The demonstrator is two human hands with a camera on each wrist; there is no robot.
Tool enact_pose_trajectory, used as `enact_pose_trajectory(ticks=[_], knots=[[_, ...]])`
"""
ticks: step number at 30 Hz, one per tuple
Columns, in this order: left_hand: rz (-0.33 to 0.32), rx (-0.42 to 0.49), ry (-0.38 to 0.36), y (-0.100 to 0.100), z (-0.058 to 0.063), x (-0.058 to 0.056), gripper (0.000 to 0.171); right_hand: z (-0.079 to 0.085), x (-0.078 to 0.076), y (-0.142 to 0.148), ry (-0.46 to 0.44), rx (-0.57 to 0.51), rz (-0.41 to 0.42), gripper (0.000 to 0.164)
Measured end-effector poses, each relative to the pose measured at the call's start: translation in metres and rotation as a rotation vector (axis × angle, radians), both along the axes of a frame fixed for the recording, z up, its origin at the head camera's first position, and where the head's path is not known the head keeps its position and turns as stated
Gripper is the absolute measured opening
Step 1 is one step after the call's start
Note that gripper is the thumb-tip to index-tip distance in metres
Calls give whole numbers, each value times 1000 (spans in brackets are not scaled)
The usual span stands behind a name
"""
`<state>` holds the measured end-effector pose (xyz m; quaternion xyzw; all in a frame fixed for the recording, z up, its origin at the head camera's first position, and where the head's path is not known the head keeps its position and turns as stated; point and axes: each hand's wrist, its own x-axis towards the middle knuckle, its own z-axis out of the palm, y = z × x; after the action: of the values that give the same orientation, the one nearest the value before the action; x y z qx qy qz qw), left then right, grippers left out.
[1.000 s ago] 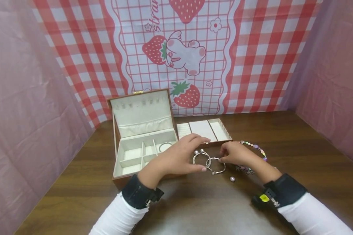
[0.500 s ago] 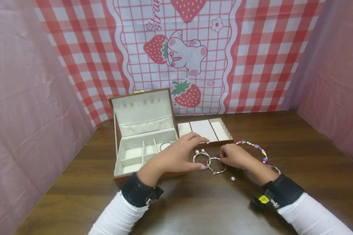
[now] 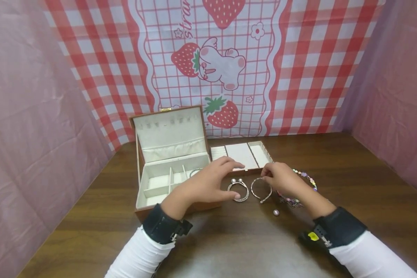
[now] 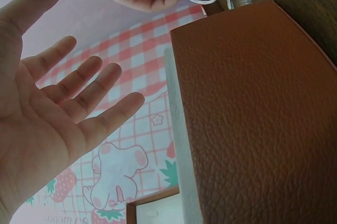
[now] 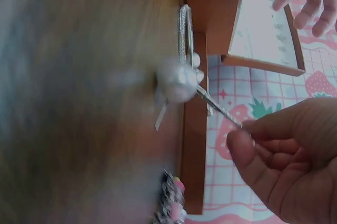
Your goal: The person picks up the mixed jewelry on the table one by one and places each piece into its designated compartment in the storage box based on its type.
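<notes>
In the head view, my right hand (image 3: 285, 180) pinches the rim of a thin silver bangle (image 3: 252, 190) between thumb and forefinger. The right wrist view shows the same bangle (image 5: 224, 109) slanting down from the fingertips, its lower end by the table. My left hand (image 3: 210, 180) hovers over the right side of the jewelry box (image 3: 146, 210), its fingers spread and holding nothing. Just right of its thumb lies a second silver bangle (image 3: 242, 200) with two pearl ends. A round pearl piece (image 3: 276, 212) sits nearer on the table.
The jewelry box's lid (image 3: 170, 135) stands raised, showing divided cream compartments; a bracelet in one is partly behind my left hand. A lift-out tray (image 3: 241, 154) lies behind the bangles. To the right is a colourful beaded strand (image 3: 311, 180), partly hidden by my right hand.
The two silver bangles overlapped earlier; now they are apart, the pinched one lifted to the right. My right hand has shifted slightly. The left hand stays almost still.
</notes>
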<state>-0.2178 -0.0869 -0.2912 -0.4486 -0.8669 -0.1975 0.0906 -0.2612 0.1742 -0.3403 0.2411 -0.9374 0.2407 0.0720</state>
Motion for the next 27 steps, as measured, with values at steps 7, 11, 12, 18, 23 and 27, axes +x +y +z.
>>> enact_pose_trajectory(ticks=[7,11,12,18,23,27], knots=[[25,21,-11,-3,2,-1,67,12,5,1,47,-82,15,3],[18,86,25,-3,4,-2,60,22,10,-1,64,-143,17,3],[19,104,38,-3,4,-2,58,24,12,-2,38,-174,19,4],[126,249,-3,-4,5,-1,43,38,24,-6,-190,-436,46,11],[247,384,-257,-3,7,-2,30,46,33,-11,-261,-586,69,18],[220,541,-566,-1,7,-3,33,51,39,-15,-282,-684,67,22]])
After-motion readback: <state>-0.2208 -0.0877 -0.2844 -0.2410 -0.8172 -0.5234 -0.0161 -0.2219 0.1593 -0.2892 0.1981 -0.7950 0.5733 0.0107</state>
